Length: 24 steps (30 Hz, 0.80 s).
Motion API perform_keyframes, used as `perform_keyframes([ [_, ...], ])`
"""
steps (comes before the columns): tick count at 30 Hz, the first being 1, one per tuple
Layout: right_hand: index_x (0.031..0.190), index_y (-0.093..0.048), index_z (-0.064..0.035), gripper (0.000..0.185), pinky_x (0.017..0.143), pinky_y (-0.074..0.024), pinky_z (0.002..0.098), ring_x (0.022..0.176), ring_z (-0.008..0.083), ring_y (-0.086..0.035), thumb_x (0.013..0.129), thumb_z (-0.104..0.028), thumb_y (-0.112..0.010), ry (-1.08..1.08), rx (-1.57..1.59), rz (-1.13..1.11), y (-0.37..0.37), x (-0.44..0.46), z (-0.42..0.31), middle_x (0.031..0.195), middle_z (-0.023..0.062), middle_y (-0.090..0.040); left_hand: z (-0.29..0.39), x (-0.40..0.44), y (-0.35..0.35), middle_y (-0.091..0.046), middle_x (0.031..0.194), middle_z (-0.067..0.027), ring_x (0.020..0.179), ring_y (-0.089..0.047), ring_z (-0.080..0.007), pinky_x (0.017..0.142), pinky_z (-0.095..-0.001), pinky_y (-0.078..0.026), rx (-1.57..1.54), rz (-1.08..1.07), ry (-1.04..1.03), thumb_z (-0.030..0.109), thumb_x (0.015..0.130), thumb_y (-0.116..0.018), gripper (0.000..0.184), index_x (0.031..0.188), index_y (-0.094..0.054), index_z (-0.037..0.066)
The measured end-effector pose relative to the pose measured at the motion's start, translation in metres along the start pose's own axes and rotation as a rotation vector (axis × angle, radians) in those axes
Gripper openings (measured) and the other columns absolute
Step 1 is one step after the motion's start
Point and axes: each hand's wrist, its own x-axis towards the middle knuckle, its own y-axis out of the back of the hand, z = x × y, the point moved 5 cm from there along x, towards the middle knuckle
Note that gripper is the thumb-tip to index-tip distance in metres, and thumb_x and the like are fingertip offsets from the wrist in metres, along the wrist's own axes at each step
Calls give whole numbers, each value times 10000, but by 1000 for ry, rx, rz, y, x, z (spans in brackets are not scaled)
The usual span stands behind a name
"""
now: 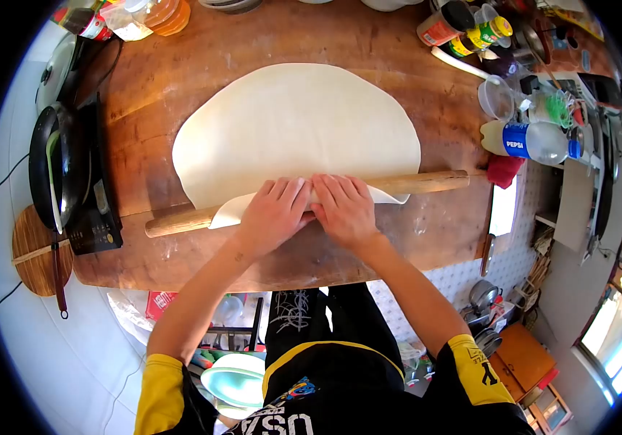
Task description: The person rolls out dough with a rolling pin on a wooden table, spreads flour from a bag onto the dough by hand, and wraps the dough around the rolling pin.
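A large, thin sheet of pale dough (296, 123) lies on the wooden table, its near edge wrapped around a long wooden rolling pin (436, 181). Both bare ends of the pin stick out past the dough. My left hand (275, 212) and my right hand (343, 209) sit side by side over the middle of the pin, thumbs close together. Their fingers are closed over the dough-wrapped pin, which they hide there. The pin slants slightly, its right end farther from me.
At the left, a black pan (61, 170) rests on a black cooktop (101, 210) beside a round wooden board (32, 250). A Pepsi bottle (532, 141), jars (445, 25) and a clear cup (496, 98) crowd the right side. A knife (488, 254) lies at the right edge.
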Motion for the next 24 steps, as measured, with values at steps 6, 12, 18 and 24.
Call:
perform_keyframes([
  [6,1276,-593,-35,487,1091,-368,507,1224,244,-560,862,-279,-672,71,-197,141,22,6,2,1291,102,-607,-22,24,-1,-572,990,-70,913,-574,-235,806,-371,-498,-117,-230,-137,363,767,-773,507,1095,-591,22],
  [12,1330,-550,-62,605,1119,-319,547,1258,306,-529,783,-202,-767,-224,-133,163,53,-58,41,1347,114,-570,-7,-7,2,-574,1097,-88,993,-576,-254,849,-375,-502,-29,-141,-93,317,711,-819,629,1221,-576,39],
  [18,1261,-575,-51,613,1017,-407,477,1163,275,-562,700,-141,-805,-77,-109,-47,52,-58,50,1239,91,-586,4,-39,0,-572,1165,-89,1041,-571,-256,872,-399,-500,95,48,-127,211,677,-838,692,1285,-557,35],
  [24,1247,-581,-74,594,936,-434,429,1130,246,-574,702,-152,-805,91,-13,-90,55,-61,65,1222,72,-593,-4,-46,-2,-593,1231,-118,1108,-576,-253,866,-388,-503,179,-39,-237,259,784,-768,588,1284,-561,30],
])
